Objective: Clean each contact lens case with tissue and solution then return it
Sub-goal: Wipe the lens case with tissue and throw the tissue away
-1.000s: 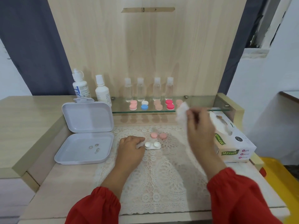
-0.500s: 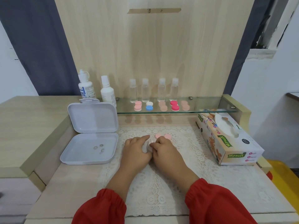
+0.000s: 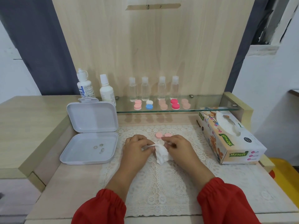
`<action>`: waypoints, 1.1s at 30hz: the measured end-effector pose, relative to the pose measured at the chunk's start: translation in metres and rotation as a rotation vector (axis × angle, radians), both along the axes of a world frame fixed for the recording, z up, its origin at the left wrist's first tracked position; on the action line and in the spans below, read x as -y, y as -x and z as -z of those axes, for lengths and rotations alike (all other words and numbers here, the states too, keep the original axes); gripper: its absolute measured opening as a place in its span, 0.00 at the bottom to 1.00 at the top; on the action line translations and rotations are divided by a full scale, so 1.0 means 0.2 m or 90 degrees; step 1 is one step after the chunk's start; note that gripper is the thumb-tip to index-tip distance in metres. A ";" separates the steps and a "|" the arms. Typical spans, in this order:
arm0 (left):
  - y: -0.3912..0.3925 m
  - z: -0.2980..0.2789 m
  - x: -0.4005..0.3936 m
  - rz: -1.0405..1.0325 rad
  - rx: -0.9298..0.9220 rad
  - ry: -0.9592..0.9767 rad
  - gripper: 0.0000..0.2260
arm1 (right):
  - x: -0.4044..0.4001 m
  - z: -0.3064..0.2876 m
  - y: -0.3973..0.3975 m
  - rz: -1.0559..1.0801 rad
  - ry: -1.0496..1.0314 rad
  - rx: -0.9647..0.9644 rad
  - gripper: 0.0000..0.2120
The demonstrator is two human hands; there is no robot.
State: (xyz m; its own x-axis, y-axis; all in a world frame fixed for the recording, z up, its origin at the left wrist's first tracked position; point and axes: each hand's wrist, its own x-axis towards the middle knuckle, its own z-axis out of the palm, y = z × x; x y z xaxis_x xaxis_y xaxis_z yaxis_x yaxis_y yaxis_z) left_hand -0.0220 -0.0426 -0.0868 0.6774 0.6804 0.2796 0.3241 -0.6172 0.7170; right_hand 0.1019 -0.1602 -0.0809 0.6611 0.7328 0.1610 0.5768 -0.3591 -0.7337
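On the lace mat (image 3: 161, 183), my left hand (image 3: 137, 149) and my right hand (image 3: 178, 147) meet over a crumpled white tissue (image 3: 161, 152). My right hand pinches the tissue's top; my left hand's fingers are curled round the white lens case, which the tissue and fingers mostly hide. Two loose pink caps (image 3: 162, 135) lie just behind the hands. Several lens cases (image 3: 161, 105) in pink, blue-white and red sit on the glass shelf (image 3: 210, 105). Two solution bottles (image 3: 95, 88) stand at the shelf's left end.
An open white plastic box (image 3: 90, 139) with small lenses in its base lies left of the mat. A tissue box (image 3: 229, 139) stands on the right. Several small clear bottles (image 3: 153, 88) line the back of the shelf.
My right hand came down from beside the tissue box with the tissue and joined my left hand at the white case. The tissue now covers the case.
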 end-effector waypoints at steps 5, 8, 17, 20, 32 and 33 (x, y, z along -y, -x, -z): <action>0.02 -0.05 0.02 -0.046 0.158 0.152 0.05 | -0.02 0.01 0.00 -0.006 0.039 0.028 0.14; 0.04 -0.07 0.03 -0.149 0.269 0.167 0.04 | -0.01 0.01 0.01 0.009 0.032 0.049 0.13; 0.01 0.01 0.04 -0.009 0.032 -0.182 0.13 | -0.02 0.03 0.03 0.023 -0.011 0.093 0.04; -0.01 0.04 0.04 0.065 -0.040 -0.316 0.08 | -0.01 0.03 0.03 0.031 -0.019 0.045 0.08; -0.05 -0.03 -0.01 -0.217 0.171 0.051 0.06 | 0.00 0.02 0.03 0.027 -0.049 -0.054 0.17; -0.04 -0.04 -0.01 -0.229 0.178 0.026 0.04 | 0.00 0.02 0.03 0.028 -0.048 -0.053 0.17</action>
State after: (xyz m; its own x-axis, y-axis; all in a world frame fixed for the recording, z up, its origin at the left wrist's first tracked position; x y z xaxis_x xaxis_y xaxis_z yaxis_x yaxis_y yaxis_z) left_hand -0.0142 -0.0415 -0.0779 0.2983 0.8729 0.3862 0.3027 -0.4702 0.8290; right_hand 0.0961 -0.1610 -0.0845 0.7057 0.6908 0.1574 0.4974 -0.3249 -0.8044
